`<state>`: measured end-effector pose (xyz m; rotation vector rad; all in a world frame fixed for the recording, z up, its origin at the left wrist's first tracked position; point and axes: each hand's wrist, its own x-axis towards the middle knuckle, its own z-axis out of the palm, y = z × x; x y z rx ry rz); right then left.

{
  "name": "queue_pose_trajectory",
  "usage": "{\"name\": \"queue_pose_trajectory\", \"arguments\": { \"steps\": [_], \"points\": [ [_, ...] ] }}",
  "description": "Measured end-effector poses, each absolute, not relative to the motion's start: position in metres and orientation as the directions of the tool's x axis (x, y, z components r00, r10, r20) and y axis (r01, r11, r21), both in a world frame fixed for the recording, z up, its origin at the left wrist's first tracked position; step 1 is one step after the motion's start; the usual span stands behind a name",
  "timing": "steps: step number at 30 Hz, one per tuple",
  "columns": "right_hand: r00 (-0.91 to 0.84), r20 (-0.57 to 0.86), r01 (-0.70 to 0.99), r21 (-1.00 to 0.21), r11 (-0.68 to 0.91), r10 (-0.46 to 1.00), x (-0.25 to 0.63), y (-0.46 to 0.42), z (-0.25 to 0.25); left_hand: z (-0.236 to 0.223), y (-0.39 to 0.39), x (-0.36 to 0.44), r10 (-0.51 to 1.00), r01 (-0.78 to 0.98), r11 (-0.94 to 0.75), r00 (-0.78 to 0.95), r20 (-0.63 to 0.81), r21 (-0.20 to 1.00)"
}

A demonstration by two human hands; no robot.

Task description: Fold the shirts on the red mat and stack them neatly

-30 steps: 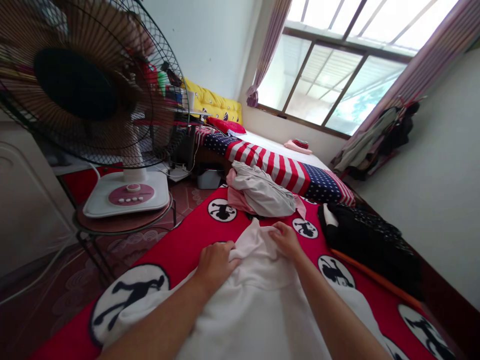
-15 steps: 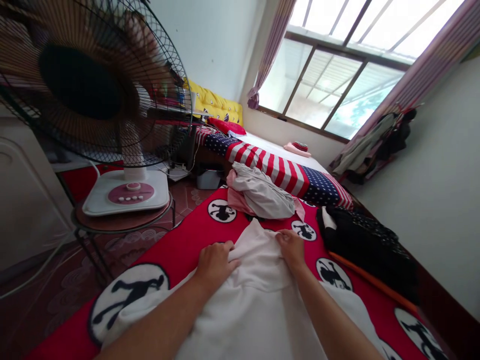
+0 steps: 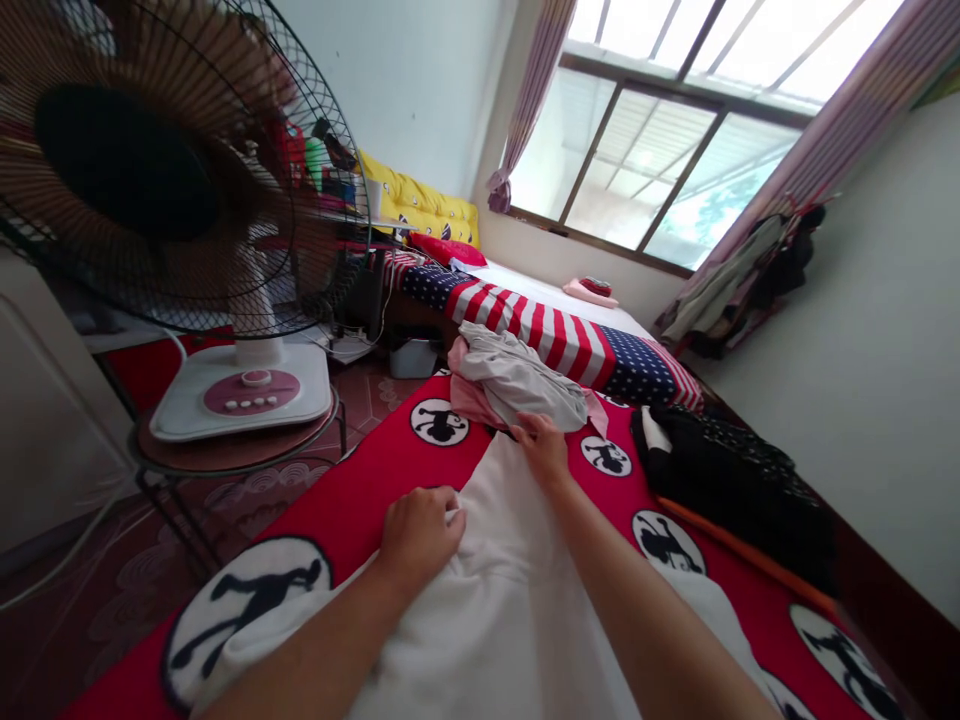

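A white garment (image 3: 517, 600) lies spread over the red blanket in front of me, its narrow end pointing away. My left hand (image 3: 424, 530) is closed on the left edge of the cloth, fingers curled and thumb against the fabric. Farther out, my right hand (image 3: 541, 450) rests at the upper right of the narrow end, its fingers stretched forward and slightly apart. Just beyond its fingertips sits a heap of grey and pink clothes (image 3: 517, 375). My forearms cover part of the garment's sides.
The red blanket (image 3: 375, 480) bears round monkey prints. Folded black clothes (image 3: 735, 490) lie to the right, by an orange strip (image 3: 742, 550). At left a fan (image 3: 240, 390) stands on a round stool (image 3: 232, 450). Behind is a bed with a flag-patterned cover (image 3: 525, 330).
My right hand has moved forward and left, from the garment's right edge to its far tip, with its fingers now stretched. My left hand stays at the left edge, its fingers more curled.
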<state>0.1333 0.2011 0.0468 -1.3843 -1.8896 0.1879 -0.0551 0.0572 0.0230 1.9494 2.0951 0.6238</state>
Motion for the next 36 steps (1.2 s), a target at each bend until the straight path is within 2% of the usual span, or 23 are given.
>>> {"name": "queue_pose_trajectory", "arguments": {
  "steps": [4,6,8,11,15,20,25,27,29,31,32,34,36],
  "points": [
    [-0.146,0.563,0.816,-0.396,0.421,0.813,0.131,0.155,0.048,0.026,0.057,-0.054,0.989,0.897,0.052,-0.106,0.099,0.440],
    [-0.232,0.489,0.853,-0.314,0.418,0.841,0.132,0.124,0.044,0.027,0.056,-0.052,0.990,0.898,0.057,-0.106,0.089,0.437],
    [-0.289,0.347,0.895,-0.233,0.381,0.892,0.132,0.097,0.036,0.029,0.056,-0.052,0.991,0.896,0.059,-0.106,0.083,0.440],
    [-0.277,0.149,0.945,-0.136,0.297,0.949,0.129,0.073,0.018,0.032,0.057,-0.057,0.990,0.884,0.055,-0.109,0.091,0.464],
    [-0.251,0.127,0.965,-0.050,0.259,0.960,0.125,0.068,0.002,0.037,0.060,-0.083,0.996,0.865,0.049,-0.077,0.036,0.500],
    [-0.259,0.148,0.963,-0.041,0.268,0.954,0.125,0.070,0.001,0.041,0.062,-0.120,0.990,0.864,-0.067,0.120,-0.076,0.499],
    [-0.252,0.155,0.962,-0.062,0.264,0.955,0.126,0.070,0.001,0.050,0.053,-0.127,0.997,0.914,-0.013,0.043,-0.066,0.406],
    [-0.254,0.163,0.961,-0.067,0.268,0.953,0.125,0.071,0.001,0.058,0.038,-0.122,1.000,0.929,-0.007,-0.002,0.024,0.370],
    [-0.254,0.175,0.960,-0.070,0.269,0.951,0.125,0.071,0.000,0.063,0.015,-0.114,0.983,0.928,-0.055,-0.014,0.182,0.368],
    [-0.254,0.185,0.960,-0.070,0.271,0.949,0.124,0.071,-0.001,0.062,-0.013,-0.102,0.953,0.894,-0.194,0.074,0.294,0.403],
    [-0.255,0.189,0.960,-0.069,0.272,0.948,0.125,0.070,-0.001,0.058,-0.026,-0.095,0.940,0.863,-0.280,0.156,0.303,0.422],
    [-0.257,0.192,0.959,-0.067,0.274,0.947,0.125,0.071,-0.002,0.047,-0.048,-0.083,0.911,0.817,-0.406,0.327,0.250,0.410],
    [-0.259,0.192,0.958,-0.072,0.276,0.947,0.126,0.072,-0.003,0.033,-0.060,-0.074,0.906,0.831,-0.423,0.385,0.177,0.360]
  ]
}}
